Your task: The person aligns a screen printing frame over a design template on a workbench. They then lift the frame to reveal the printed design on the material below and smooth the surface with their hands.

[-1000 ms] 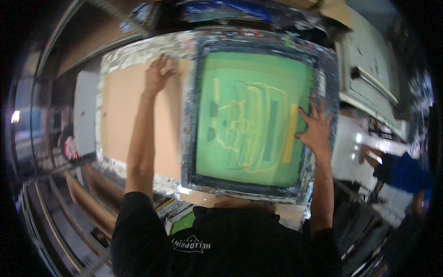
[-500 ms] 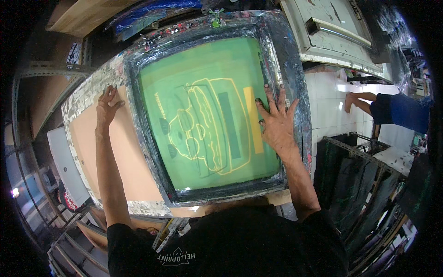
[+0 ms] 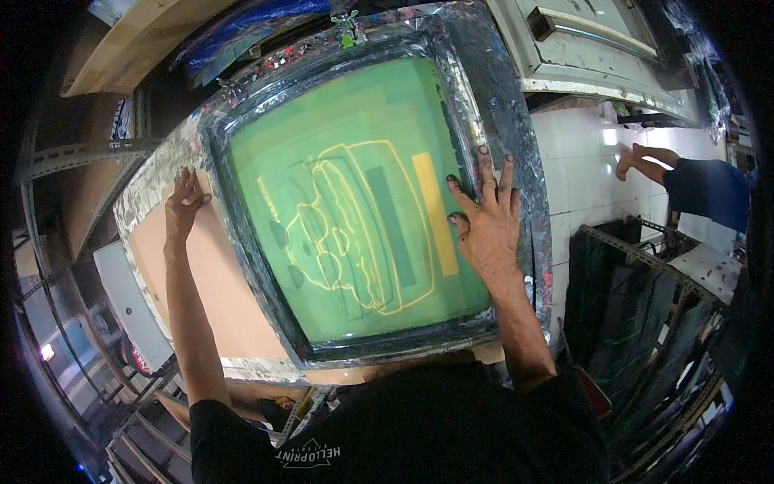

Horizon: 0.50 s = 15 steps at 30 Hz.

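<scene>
Currently, a green screen [image 3: 322, 113] in a dark frame [image 3: 255, 242] lies on the paint-crusted table [image 3: 171, 153], beside a tan board [image 3: 238, 302]. Right hand [image 3: 489, 230]: fingers spread wide over the frame's right bar, nothing seen gripped. Left hand [image 3: 186, 211]: fingers loosely parted at the board's far edge, nothing seen gripped. Room: white tiled floor [image 3: 568, 145], pale cabinet [image 3: 592, 52], metal rack [image 3: 625, 252] at right.

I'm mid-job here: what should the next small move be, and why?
I'd probably nudge the tan board slightly with the left hand, which sits at its far edge. In the green mesh, the yellow bar shows right of a similar dark bar, perhaps a misalignment. The right hand, over the frame's right side, could steady it.
</scene>
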Available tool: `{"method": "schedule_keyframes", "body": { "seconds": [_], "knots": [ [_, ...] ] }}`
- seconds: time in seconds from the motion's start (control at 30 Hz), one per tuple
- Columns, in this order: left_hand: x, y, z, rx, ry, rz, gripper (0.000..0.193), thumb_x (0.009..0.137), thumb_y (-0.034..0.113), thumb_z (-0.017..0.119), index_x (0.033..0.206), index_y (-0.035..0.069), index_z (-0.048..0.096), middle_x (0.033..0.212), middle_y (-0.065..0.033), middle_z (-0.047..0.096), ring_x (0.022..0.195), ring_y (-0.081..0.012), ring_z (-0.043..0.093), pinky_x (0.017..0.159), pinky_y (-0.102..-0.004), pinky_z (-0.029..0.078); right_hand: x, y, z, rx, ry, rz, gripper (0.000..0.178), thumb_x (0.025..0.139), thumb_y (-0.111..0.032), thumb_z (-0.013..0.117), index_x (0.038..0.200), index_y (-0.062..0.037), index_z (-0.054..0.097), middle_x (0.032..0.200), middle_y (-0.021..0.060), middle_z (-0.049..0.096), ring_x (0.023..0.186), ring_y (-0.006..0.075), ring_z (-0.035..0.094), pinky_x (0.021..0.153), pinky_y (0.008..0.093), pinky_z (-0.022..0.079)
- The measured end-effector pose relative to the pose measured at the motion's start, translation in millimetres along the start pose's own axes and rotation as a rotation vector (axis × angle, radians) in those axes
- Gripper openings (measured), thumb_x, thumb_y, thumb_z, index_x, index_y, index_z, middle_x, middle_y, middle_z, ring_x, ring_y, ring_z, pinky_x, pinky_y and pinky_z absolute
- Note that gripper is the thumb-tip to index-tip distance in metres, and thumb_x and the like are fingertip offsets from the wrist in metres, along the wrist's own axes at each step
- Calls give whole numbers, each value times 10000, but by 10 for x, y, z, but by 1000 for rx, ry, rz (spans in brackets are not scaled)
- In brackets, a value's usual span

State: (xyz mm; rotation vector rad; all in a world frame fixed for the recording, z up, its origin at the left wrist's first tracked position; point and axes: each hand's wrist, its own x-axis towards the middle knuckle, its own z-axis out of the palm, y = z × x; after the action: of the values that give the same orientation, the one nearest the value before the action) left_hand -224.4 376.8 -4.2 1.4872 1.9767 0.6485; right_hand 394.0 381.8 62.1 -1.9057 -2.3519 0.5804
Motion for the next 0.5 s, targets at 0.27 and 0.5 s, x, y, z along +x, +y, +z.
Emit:
{"method": "schedule_keyframes", "body": {
  "seconds": [0.27,0.5],
  "knots": [
    [58,-68,-33,174,-41,54,642,774,-30,781,1368,0,539,1555,-193,324,1466,-269,247,1130,-354,407,-5,99,89,54,62,-39,636,728,97,604,1291,-192,665,1612,156,231,1479,467,147,1175,530,292],
    [68,192,83,97,-35,-20,626,791,-17,775,1371,15,542,1550,-167,349,1480,-266,213,1101,-374,441,-239,91,35,76,137,-36,564,769,-22,671,1323,-108,612,1603,209,209,1466,502,146,1157,595,259]
  ]
}}
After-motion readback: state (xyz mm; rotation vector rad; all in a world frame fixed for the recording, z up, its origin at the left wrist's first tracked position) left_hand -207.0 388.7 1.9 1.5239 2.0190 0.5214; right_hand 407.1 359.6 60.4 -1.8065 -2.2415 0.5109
